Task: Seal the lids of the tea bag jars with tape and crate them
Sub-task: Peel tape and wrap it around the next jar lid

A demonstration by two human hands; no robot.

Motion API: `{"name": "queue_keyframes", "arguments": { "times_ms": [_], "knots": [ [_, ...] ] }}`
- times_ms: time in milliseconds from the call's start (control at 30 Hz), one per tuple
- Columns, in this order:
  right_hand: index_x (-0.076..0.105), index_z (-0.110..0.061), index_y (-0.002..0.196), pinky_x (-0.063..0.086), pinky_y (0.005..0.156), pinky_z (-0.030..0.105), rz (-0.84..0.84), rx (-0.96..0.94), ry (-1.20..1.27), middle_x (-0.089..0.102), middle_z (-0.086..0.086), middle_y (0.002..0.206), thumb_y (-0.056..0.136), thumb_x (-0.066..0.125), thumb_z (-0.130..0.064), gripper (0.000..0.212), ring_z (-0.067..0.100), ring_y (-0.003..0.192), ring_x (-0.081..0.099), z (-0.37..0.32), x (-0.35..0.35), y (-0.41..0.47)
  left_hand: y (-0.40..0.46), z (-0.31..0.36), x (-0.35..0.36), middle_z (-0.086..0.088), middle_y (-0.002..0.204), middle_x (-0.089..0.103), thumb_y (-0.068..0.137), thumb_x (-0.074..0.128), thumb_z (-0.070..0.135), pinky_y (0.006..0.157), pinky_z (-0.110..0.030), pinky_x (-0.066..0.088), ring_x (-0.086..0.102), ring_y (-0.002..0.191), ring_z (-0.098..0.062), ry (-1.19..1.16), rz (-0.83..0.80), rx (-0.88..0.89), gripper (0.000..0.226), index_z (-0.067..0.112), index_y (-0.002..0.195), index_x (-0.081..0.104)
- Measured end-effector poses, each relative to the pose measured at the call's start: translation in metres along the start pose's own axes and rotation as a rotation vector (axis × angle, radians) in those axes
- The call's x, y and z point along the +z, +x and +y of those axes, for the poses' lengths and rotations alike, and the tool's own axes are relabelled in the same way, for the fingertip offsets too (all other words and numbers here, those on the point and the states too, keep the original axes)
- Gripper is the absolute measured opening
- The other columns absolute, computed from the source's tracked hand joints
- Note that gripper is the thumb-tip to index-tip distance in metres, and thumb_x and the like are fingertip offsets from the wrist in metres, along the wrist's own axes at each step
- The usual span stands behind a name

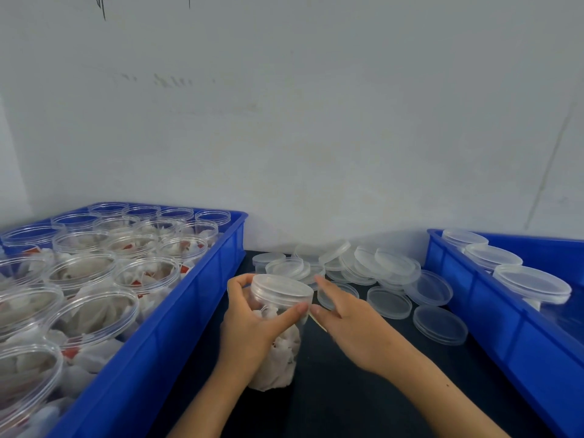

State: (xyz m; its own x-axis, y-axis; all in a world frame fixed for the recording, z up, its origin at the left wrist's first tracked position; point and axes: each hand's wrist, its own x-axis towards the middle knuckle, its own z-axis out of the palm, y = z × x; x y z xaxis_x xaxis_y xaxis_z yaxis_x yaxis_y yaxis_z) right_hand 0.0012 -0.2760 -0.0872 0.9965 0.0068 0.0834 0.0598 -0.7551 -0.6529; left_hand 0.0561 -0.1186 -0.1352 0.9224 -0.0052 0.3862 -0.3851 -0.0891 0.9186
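A clear jar of tea bags [278, 352] stands on the dark table with a clear lid [281, 287] on top. My left hand [252, 320] grips the jar just under the lid, thumb across the front. My right hand [344, 320] is at the jar's right side, forefinger stretched out past the lid. Its thumb tip meets the seam under the lid and holds a thin pale strip of tape [319, 322] that runs back under the hand. No tape roll is visible.
A blue crate [177, 314] on the left holds several open jars of tea bags [91, 311]. Loose clear lids [392, 279] lie piled behind the jar. A second blue crate [493, 308] on the right holds lidded jars [531, 282]. A white wall stands close behind.
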Motion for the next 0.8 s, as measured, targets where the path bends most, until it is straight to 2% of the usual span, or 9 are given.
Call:
{"name": "queue_keyframes", "arguments": {
  "times_ms": [67,133,200,267,333,400,633,733,800],
  "knots": [
    [0.012,-0.038,0.152,0.040,0.085,0.031,-0.007,0.092,0.058,0.048,-0.006,0.089,0.093,0.040,-0.062,0.070,0.014,0.087,0.046,0.001,0.003,0.001,0.000,-0.001,-0.001,0.012,0.113,0.059,0.039,0.081,0.062,0.076,-0.018,0.045,0.059,0.097,0.002,-0.034,0.012,-0.028,0.080,0.039,0.106,0.043],
    [0.026,-0.031,0.147,0.039,0.079,0.030,-0.005,0.153,0.046,0.045,-0.005,0.088,0.089,0.041,-0.068,0.071,0.014,0.084,0.045,0.001,0.003,0.000,0.001,-0.003,-0.002,0.010,0.115,0.060,0.040,0.082,0.062,0.075,-0.018,0.045,0.059,0.100,-0.002,-0.058,0.019,-0.044,0.079,0.040,0.106,0.044],
    [0.049,-0.022,0.124,0.044,0.075,0.031,0.016,0.175,0.001,0.053,-0.006,0.084,0.086,0.041,-0.070,0.061,0.014,0.081,0.053,-0.001,0.000,-0.001,0.001,-0.003,-0.002,0.010,0.114,0.060,0.040,0.081,0.062,0.074,-0.017,0.045,0.059,0.099,-0.002,-0.062,0.020,-0.044,0.079,0.040,0.105,0.044],
    [0.062,-0.017,0.089,0.045,0.070,0.034,0.019,0.151,-0.038,0.055,-0.006,0.067,0.088,0.041,-0.068,0.055,0.013,0.066,0.053,-0.001,-0.005,-0.001,0.001,-0.003,-0.003,0.010,0.114,0.060,0.039,0.080,0.062,0.074,-0.018,0.046,0.060,0.099,-0.003,-0.054,0.016,-0.036,0.079,0.039,0.106,0.045],
    [0.065,-0.017,0.064,0.042,0.062,0.029,-0.010,0.114,-0.076,0.049,-0.009,0.048,0.090,0.041,-0.064,0.059,0.011,0.053,0.048,-0.002,-0.010,-0.002,0.000,-0.002,-0.003,0.010,0.112,0.062,0.038,0.080,0.059,0.075,-0.020,0.049,0.062,0.097,-0.003,-0.058,0.004,-0.028,0.080,0.038,0.108,0.046],
    [0.062,-0.017,0.058,0.037,0.058,0.026,-0.012,0.094,-0.131,0.045,-0.007,0.040,0.091,0.039,-0.063,0.061,0.009,0.047,0.045,-0.002,-0.014,-0.003,0.000,-0.001,-0.003,0.009,0.108,0.064,0.037,0.081,0.057,0.071,-0.019,0.051,0.065,0.091,-0.002,-0.097,-0.014,-0.035,0.083,0.038,0.109,0.045],
    [0.059,-0.018,0.078,0.033,0.057,0.025,-0.031,0.075,-0.224,0.051,-0.006,0.068,0.095,0.034,-0.061,0.052,0.008,0.058,0.046,0.004,-0.021,-0.001,0.001,0.001,-0.003,0.002,0.093,0.073,0.039,0.086,0.044,0.061,-0.014,0.051,0.070,0.082,-0.002,-0.248,-0.110,-0.121,0.088,0.035,0.116,0.044],
    [0.053,-0.022,0.105,0.040,0.067,0.029,0.020,0.035,-0.265,0.053,-0.009,0.078,0.093,0.033,-0.063,0.047,0.008,0.071,0.051,0.005,-0.019,0.000,0.004,-0.002,-0.004,-0.001,0.096,0.075,0.047,0.095,0.038,0.075,-0.025,0.054,0.070,0.093,-0.015,-0.299,-0.147,-0.156,0.090,0.037,0.119,0.043],
    [0.036,-0.038,0.128,0.042,0.068,0.031,0.036,-0.025,-0.248,0.058,-0.007,0.080,0.095,0.034,-0.062,0.041,0.007,0.073,0.054,0.005,-0.018,-0.001,0.005,-0.005,-0.005,-0.002,0.102,0.073,0.040,0.089,0.043,0.086,-0.033,0.053,0.069,0.099,-0.019,-0.307,-0.155,-0.170,0.092,0.039,0.118,0.042]
  ]
}}
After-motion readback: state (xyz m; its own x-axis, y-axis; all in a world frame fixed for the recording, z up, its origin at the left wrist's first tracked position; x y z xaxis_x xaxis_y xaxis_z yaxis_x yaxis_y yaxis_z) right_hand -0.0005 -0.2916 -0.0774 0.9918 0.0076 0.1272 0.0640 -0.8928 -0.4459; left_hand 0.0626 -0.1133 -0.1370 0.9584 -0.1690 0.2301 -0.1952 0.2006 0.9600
